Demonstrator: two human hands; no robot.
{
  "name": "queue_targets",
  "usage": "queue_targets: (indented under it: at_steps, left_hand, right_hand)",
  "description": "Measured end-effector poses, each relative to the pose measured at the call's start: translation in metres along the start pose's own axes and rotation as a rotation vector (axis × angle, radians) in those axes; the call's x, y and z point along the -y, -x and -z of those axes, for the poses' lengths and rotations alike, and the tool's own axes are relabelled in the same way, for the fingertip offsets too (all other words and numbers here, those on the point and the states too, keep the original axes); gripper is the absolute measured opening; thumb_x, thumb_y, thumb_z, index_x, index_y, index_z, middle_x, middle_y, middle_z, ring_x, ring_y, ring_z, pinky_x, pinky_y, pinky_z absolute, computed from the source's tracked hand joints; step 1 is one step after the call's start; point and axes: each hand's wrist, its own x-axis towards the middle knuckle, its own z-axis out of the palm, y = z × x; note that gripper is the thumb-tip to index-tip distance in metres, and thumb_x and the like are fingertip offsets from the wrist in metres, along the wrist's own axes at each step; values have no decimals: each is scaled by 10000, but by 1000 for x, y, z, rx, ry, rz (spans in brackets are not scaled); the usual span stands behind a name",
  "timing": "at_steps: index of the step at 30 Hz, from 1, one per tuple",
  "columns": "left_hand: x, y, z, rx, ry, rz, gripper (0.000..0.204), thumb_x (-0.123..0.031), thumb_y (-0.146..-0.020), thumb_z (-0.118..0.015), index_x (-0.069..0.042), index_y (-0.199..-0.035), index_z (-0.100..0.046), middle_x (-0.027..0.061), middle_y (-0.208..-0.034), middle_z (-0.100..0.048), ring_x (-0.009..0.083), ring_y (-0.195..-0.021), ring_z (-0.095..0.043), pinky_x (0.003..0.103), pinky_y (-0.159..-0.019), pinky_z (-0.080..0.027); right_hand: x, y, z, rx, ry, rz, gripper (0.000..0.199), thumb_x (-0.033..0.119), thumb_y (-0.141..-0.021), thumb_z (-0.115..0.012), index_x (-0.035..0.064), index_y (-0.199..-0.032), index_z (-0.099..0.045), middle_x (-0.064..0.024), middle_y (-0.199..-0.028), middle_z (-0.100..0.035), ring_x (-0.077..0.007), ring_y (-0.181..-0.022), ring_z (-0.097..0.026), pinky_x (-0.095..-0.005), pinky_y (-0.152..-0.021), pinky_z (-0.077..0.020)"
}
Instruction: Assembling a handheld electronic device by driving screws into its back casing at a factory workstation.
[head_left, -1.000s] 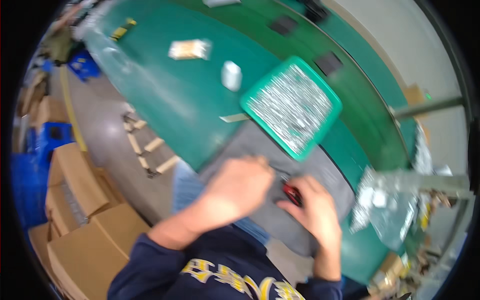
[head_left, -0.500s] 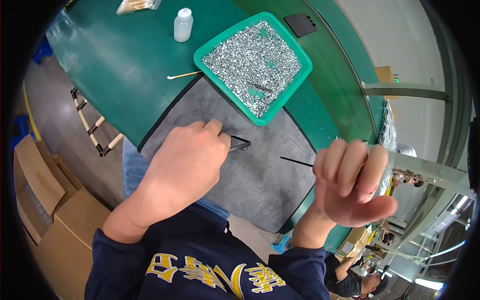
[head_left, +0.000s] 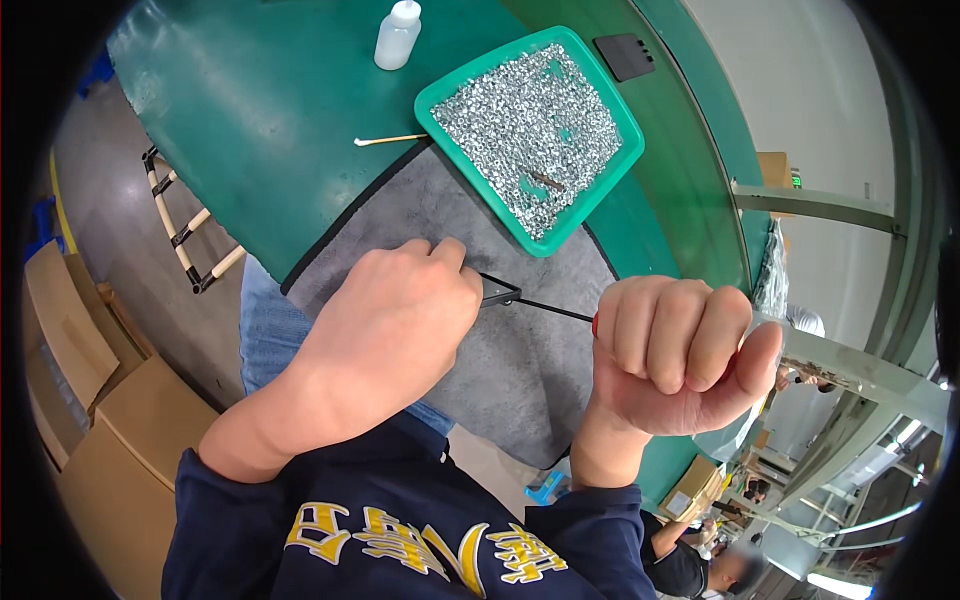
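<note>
My left hand (head_left: 400,335) is closed round a small black triangular metal piece (head_left: 499,290), most of it hidden under my fingers. My right hand (head_left: 670,345) grips a screwdriver (head_left: 553,309) with a thin black shaft; a bit of red shows at its handle, and my fist covers the rest. The shaft's tip meets the right corner of the black piece, where a small fastener seems to sit. Both hands are above a grey cloth (head_left: 520,370) with dark edging.
A green tray (head_left: 430,97) full of small shiny metal parts stands beyond the cloth. Nearby are a cotton swab (head_left: 388,139), a white squeeze bottle (head_left: 398,38) and a black flat plate (head_left: 625,57). Cardboard boxes (head_left: 150,430) stand at the left; another person (head_left: 690,565) sits at lower right.
My right hand has moved left, bringing the screwdriver's tip from apart to against the black piece. My left hand keeps its hold, slightly farther right. The whole view has shifted a little.
</note>
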Motion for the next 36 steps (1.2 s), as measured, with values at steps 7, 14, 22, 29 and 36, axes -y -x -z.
queue_targets:
  at_steps: [7,14,22,29,36]
  left_hand:
    - [0,-1,-1,0,-9,0,41,14,-723,-618,10,-760,-634,152,-828,-596,305,-693,-593,398,-612,-508]
    - [-1,0,-1,-23,-15,-5,19,19,-712,-620,14,-729,-628,164,-817,-599,304,-669,-589,398,-589,-509]
    - [-5,0,-2,-20,-28,2,16,5,-733,-615,3,-745,-626,149,-839,-592,291,-695,-581,390,-597,-498]
    - [-3,5,-7,-62,-33,-3,21,-4,-743,-612,-9,-764,-613,135,-838,-580,280,-708,-574,382,-607,-491]
    - [-5,1,-5,1,-49,12,39,-4,-737,-613,-18,-773,-608,129,-834,-578,280,-702,-574,381,-616,-492]
  right_hand:
    - [2,0,3,17,-41,21,497,405,-1049,-413,148,-628,-477,19,-515,-440,-134,-422,-327,-271,-452,-292]
    - [-5,2,-2,-65,-34,28,518,409,-1035,-444,150,-587,-446,16,-506,-417,-142,-408,-320,-277,-430,-284]
    - [-3,-6,9,126,209,22,463,332,-1031,-324,177,-607,-432,58,-504,-414,-79,-359,-285,-224,-378,-198]
    - [1,5,16,-38,38,4,453,271,-959,-475,151,-524,-435,-10,-485,-427,-147,-389,-305,-274,-418,-283]
    - [-3,28,8,-77,256,150,437,287,-977,-358,193,-552,-395,63,-458,-396,-80,-343,-321,-234,-374,-243]
